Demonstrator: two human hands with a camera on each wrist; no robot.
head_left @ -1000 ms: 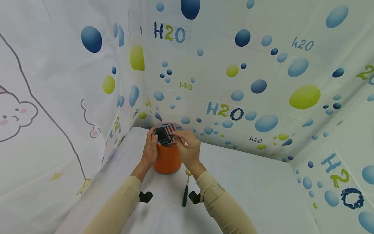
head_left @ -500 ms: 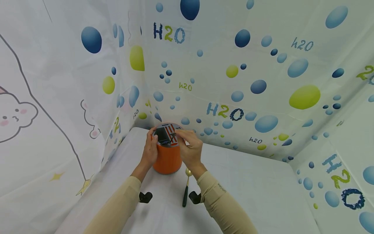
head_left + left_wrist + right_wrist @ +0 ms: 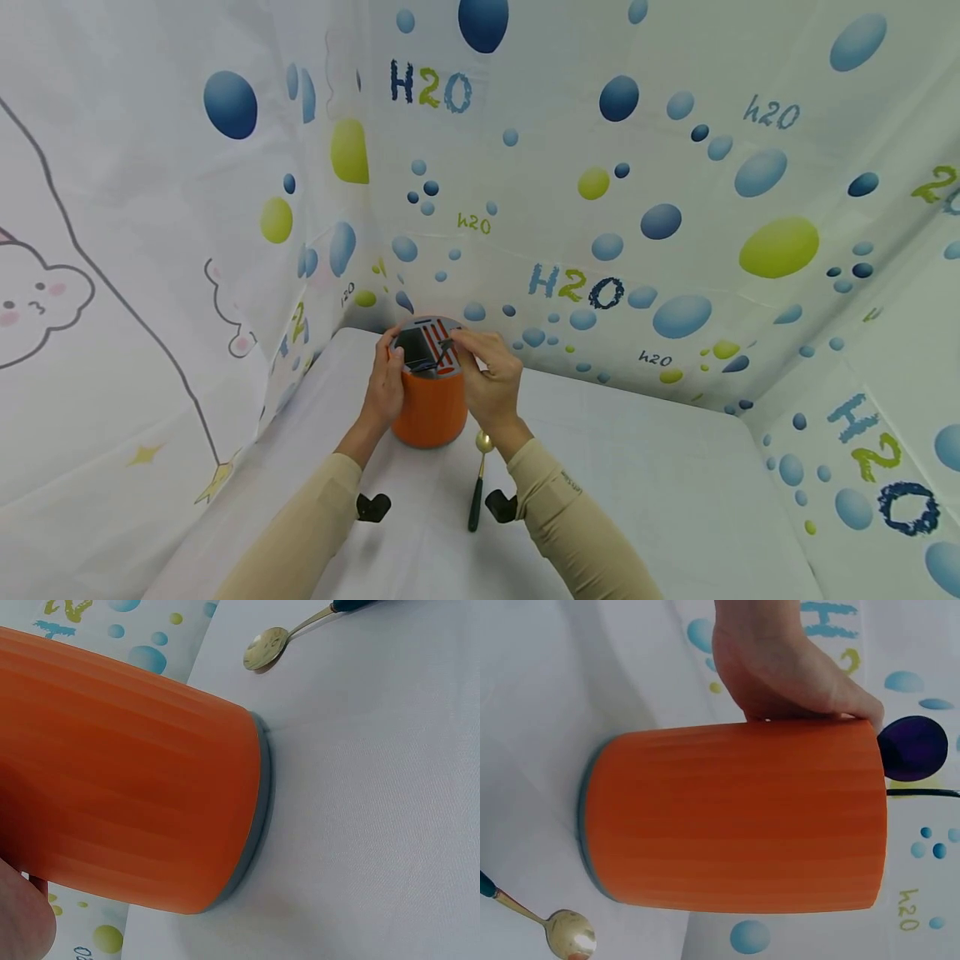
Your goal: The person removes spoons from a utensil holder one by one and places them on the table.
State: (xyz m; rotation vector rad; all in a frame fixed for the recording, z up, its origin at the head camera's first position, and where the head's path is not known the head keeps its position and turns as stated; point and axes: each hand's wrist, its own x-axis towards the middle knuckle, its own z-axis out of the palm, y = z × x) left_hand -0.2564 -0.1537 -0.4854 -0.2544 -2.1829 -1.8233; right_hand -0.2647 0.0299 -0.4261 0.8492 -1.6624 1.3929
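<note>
An orange holder (image 3: pixel 429 412) with a grey slotted lid (image 3: pixel 457 357) stands upright on the white table. My left hand (image 3: pixel 386 383) grips its left side, the thumb near the rim by the large square opening (image 3: pixel 412 343). Over the lid's right part, my right hand (image 3: pixel 491 379) pinches a thin black rod (image 3: pixel 442 356) that slants down to the front of the opening. In the right wrist view the rod (image 3: pixel 922 793) rises from the rim beside a glossy dark oval piece (image 3: pixel 913 748), lens-like in shape. I cannot tell whether rod and oval are one thing.
A spoon with a gold bowl (image 3: pixel 484 442) and dark handle (image 3: pixel 476 504) lies on the white tabletop (image 3: pixel 637 492) in front of the holder, by my right wrist. White sheets printed with bubbles (image 3: pixel 660 221) enclose the table at the back and sides.
My right hand has shifted slightly right, away from the large opening, with the rod in its fingers. The left hand keeps its grip, and the holder stays put.
</note>
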